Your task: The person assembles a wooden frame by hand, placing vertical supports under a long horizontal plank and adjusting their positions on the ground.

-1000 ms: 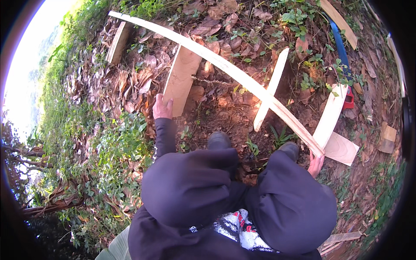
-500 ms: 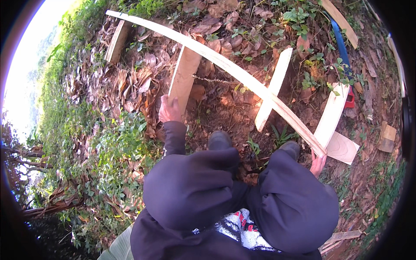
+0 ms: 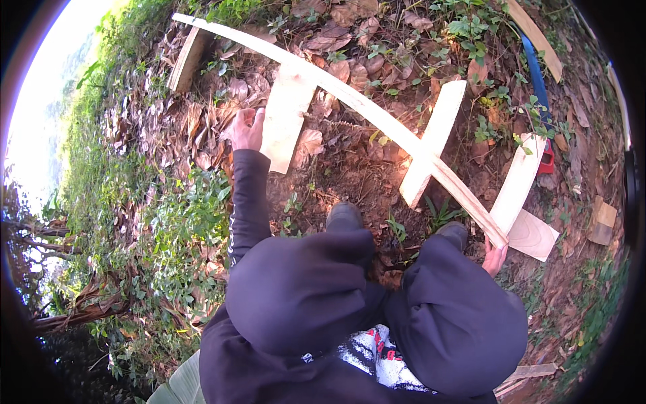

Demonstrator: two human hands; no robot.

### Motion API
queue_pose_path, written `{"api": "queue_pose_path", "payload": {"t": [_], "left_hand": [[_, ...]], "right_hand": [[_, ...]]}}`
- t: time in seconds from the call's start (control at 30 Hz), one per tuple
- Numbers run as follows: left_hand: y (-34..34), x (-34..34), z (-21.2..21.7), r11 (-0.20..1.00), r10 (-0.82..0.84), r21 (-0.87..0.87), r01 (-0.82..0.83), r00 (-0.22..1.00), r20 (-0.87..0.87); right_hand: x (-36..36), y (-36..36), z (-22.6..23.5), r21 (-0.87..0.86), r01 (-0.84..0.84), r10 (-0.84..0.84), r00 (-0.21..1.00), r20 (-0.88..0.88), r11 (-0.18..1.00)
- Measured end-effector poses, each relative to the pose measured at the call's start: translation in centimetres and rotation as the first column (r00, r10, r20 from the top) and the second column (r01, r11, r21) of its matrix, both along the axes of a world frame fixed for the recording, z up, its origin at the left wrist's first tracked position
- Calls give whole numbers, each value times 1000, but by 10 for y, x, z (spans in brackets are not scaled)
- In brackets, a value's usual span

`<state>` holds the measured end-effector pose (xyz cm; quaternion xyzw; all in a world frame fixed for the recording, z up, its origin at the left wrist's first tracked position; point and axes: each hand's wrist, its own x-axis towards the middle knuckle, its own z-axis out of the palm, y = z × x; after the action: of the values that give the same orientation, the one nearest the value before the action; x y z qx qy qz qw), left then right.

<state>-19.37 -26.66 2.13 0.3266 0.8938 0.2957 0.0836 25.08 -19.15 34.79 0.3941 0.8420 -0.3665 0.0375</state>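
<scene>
A long pale wooden strip [image 3: 377, 113] runs slantwise from the far left to the near right, across several shorter boards. My right hand [image 3: 494, 258] grips its near right end, fingers partly hidden under the wood. Next to the left crosswise board [image 3: 288, 118], my left hand [image 3: 246, 129] is open with thumb and fingers apart, holding nothing. Another crosswise board [image 3: 445, 118] lies tilted under the strip at the middle. By my right hand are a slanting board [image 3: 519, 176] and a flat piece [image 3: 533, 236]. A short block [image 3: 184, 62] sits near the strip's far end.
A blue blade-like tool [image 3: 531, 71] with a red end [image 3: 546, 160] lies at the far right, next to another board [image 3: 537, 39]. A small wood block [image 3: 602, 219] rests at the right edge. Dry leaves and green plants cover the sloping ground; my shoes [image 3: 344, 217] stand close by.
My left hand has let go of the left crosswise board and moved up and left. That board now lies turned, with its broad face brighter. My right hand stays on the strip's end.
</scene>
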Motion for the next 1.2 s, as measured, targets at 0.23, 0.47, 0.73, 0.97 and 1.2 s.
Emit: {"api": "queue_pose_path", "payload": {"t": [0.23,0.47,0.73,0.97,1.2], "left_hand": [[29,-63,-78,999,-29,51,15,953,300],[39,-46,-104,996,-32,-66,54,953,302],[36,8,-18,985,-164,-86,148,962,-220],[31,14,-28,991,-106,-111,79,959,-264],[53,71,-15,979,13,-193,-68,961,-275]], "right_hand": [[1,3,6,-31,-13,13,1000,-21,999],[6,15,-2,-97,-31,31,999,-7,995],[8,18,-3,-160,-86,80,996,-41,983],[10,15,-8,-216,-161,146,986,-84,963],[18,15,-7,-263,-163,142,985,-99,951]]}}
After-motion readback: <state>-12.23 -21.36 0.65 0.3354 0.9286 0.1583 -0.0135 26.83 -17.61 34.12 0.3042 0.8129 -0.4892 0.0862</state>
